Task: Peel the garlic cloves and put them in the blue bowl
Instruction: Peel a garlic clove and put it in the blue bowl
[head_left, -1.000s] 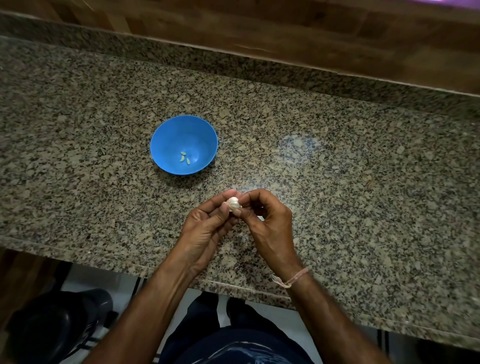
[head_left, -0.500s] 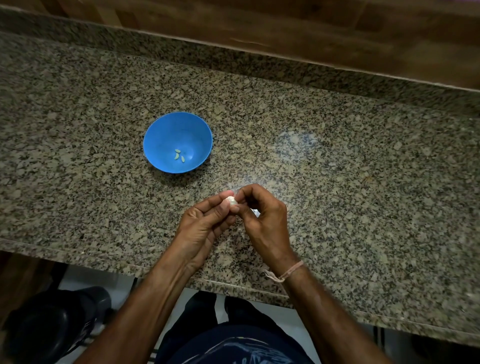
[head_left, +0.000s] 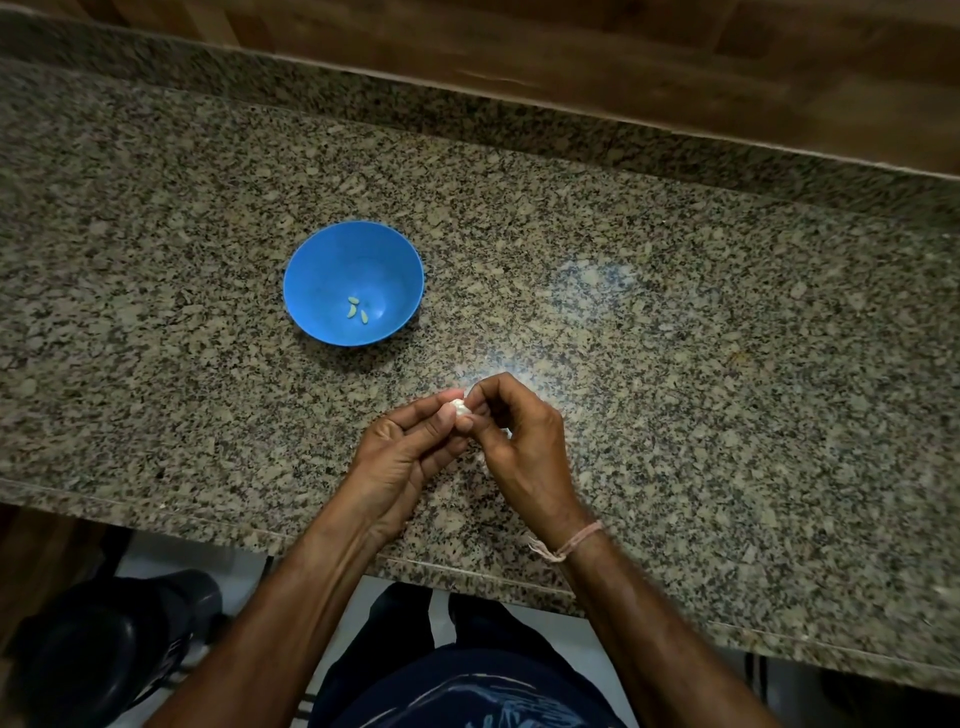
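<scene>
A small white piece of garlic (head_left: 459, 407) is pinched between both hands just above the granite counter. My left hand (head_left: 402, 452) grips it from the left with thumb and fingers. My right hand (head_left: 519, 436) has curled fingertips on its right side; a bit of white skin shows under that hand. The blue bowl (head_left: 322, 270) stands on the counter up and to the left of my hands, apart from them. Three peeled cloves (head_left: 357, 310) lie at its bottom.
The speckled granite counter (head_left: 727, 338) runs across the view, with a raised granite strip and a wooden wall behind. Its front edge passes under my forearms. A dark round bin (head_left: 104, 649) stands on the floor at the lower left.
The camera view has shifted a little. Both hands have stayed together on the garlic, and my right fingertips have worked slightly over it. The bowl has not moved.
</scene>
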